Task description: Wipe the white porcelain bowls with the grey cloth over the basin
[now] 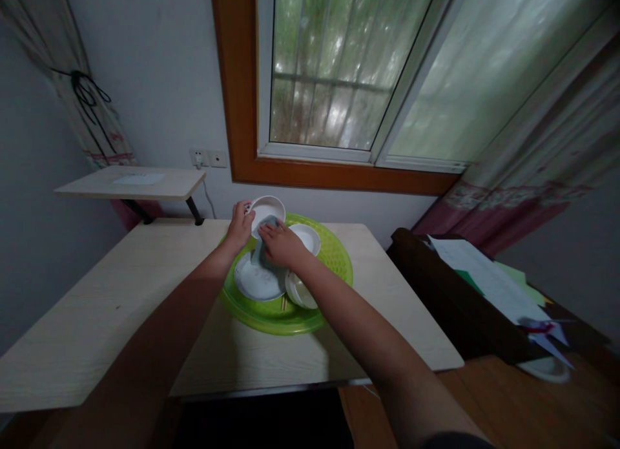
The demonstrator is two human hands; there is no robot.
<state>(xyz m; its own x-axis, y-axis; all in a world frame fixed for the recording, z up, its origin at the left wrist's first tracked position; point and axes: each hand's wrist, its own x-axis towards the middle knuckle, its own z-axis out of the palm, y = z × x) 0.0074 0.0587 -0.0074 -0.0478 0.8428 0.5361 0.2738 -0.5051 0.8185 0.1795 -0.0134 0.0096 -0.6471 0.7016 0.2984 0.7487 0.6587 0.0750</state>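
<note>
A round green plastic basket [334,258] sits on the light wooden table [97,307]. My left hand [239,225] grips the rim of a small white bowl [269,208], tilted above the basket's far side. My right hand [279,242] is closed on a grey-blue cloth [260,241] pressed against the bowl. In the basket lie a flat white plate [256,282], another white bowl [308,234] behind my right hand and a white bowl [300,292] on its side at the front.
A small wall shelf [130,183] hangs at the back left, with a wall socket [208,157] beside it. A window [339,68] is straight ahead. A dark cabinet [450,294] with papers [489,274] stands at the right, curtains behind it.
</note>
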